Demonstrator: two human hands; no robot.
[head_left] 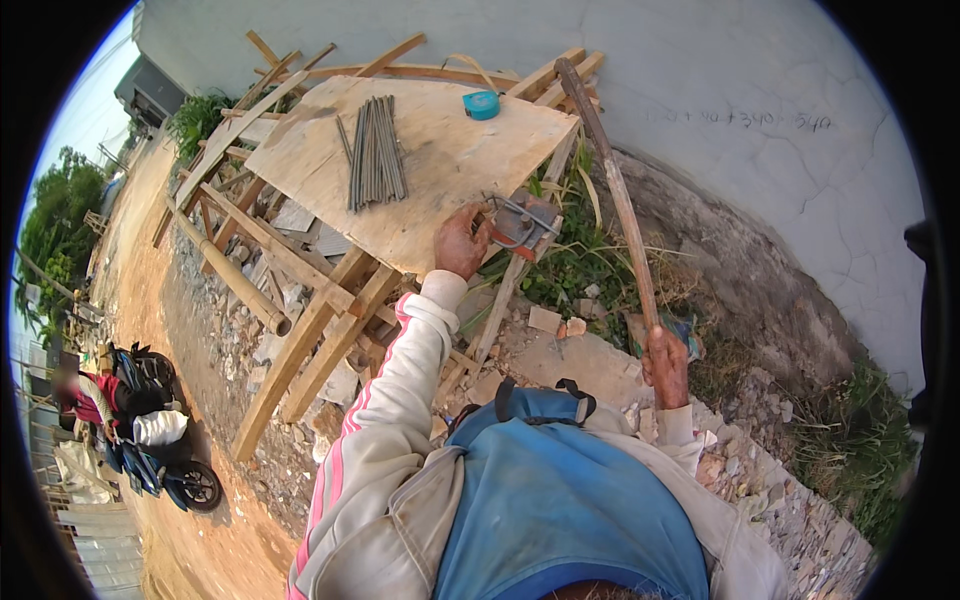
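Note:
My left hand [463, 242] is closed at the near right edge of a plywood sheet [300, 130], its fingers pinched on a bent steel rod [512, 241]. The rod curves over a small metal bending plate [538, 214] fixed on a timber support. Off to the right, my right hand [667, 366] grips the lower end of a long brown bar [620, 190]; whether it is wood or rusty metal I cannot tell. The bar slants up and away to the wall side. On the plywood lie a bundle of straight steel rods [376, 158] and a teal tape measure [481, 105].
Timber beams [300, 370] and a bamboo pole [230, 265] stick out left of the plywood. Rubble [720, 460] covers the ground by me. A grey wall [740, 90] rises behind, with green plants [575, 260] below. At far left a person stands by a motorcycle [160, 470].

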